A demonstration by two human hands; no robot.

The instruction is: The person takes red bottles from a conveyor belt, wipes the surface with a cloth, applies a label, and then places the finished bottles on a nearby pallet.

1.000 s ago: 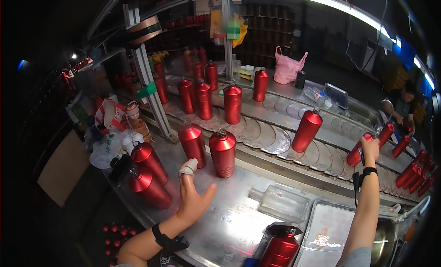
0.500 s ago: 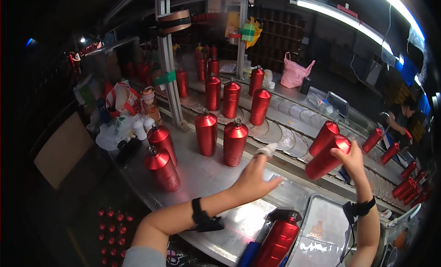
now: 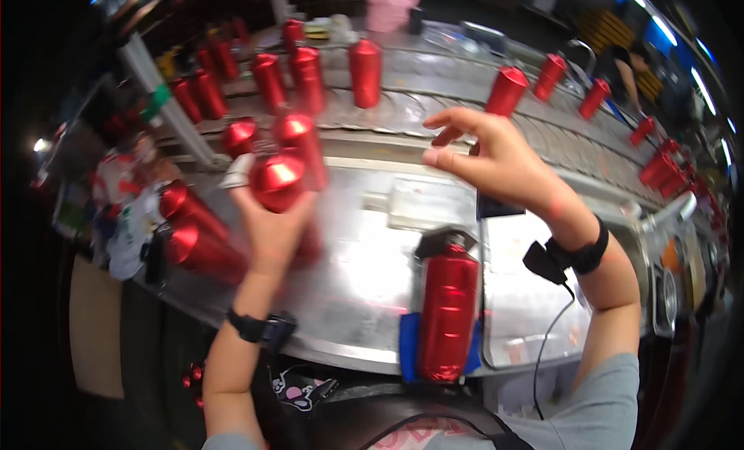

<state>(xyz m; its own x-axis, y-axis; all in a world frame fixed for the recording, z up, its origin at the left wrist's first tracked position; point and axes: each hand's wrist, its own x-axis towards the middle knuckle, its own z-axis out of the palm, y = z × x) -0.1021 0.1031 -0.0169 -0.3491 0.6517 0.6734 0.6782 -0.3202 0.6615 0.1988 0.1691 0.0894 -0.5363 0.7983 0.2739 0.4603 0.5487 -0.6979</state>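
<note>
My left hand point(image 3: 271, 221) is closed around the shoulder of a glossy red bottle point(image 3: 280, 183), blurred by motion, on the left part of the metal table. A white wrap point(image 3: 236, 172) covers one of its fingertips. Right behind the held bottle stand another red bottle point(image 3: 301, 140) and a shorter-looking one point(image 3: 240, 137). Two more red bottles point(image 3: 203, 249) are to the left of my wrist. My right hand point(image 3: 496, 152) is in the air near the conveyor's edge, fingers apart and holding nothing. In front of me, a red bottle point(image 3: 448, 314) lies in a dark cradle with blue pads point(image 3: 409, 345).
Beyond the table runs a conveyor point(image 3: 418, 105) of round plates carrying several red bottles. A shallow metal tray point(image 3: 519, 326) is at the right, and a pale block-like fixture point(image 3: 430, 202) sits mid-table. Plastic bags point(image 3: 128, 233) crowd the left edge; a person point(image 3: 620, 70) is far right.
The view has turned down and rightward. My right hand has let go of the red bottle it held. My left hand, open before, has moved left and is now around a bottle.
</note>
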